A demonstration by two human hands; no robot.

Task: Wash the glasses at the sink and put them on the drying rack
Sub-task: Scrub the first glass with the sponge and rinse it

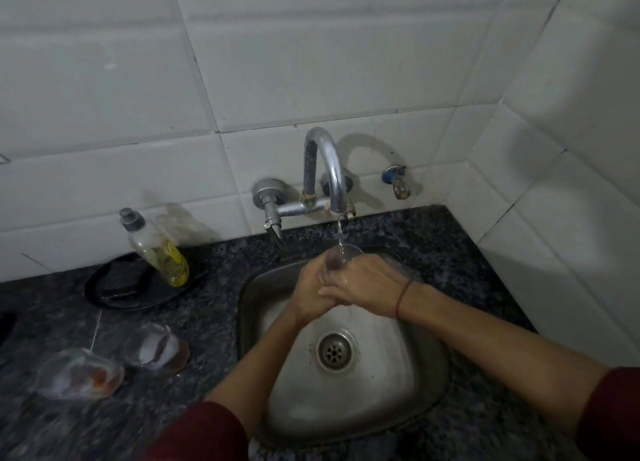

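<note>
Closest are two dark red sleeves (204,433), pushed up the arms. Between the arms is the metal sink (398,367), with a round drain (334,351) in its floor.

On the left, on the dark speckled counter (467,253), sit two more glasses (114,360), just beside each other. Each one has something orange-brown and something white inside, but they are too blurry to say what it is.

Over the far part of the sink, the left hand (313,280) and the right hand (363,284) are together. Both are wrapped round one clear glass (341,258), and the fingers of the right hand lie over the left. The glass is held with its open mouth up, right under the tap. A thin stream of water (341,234) is falling into it. The right wrist has a red string (403,296) on it.

Farther back, the curved silver tap (325,170) comes out of the white tiled wall (311,62). A smaller tap (398,182) is on the wall to its right.

On the far left is a black round plate (138,299). A soap bottle (156,249) stands tilted on it, with yellow soap only in the bottom part. A dark flat thing (119,280) lies on the plate too.
</note>
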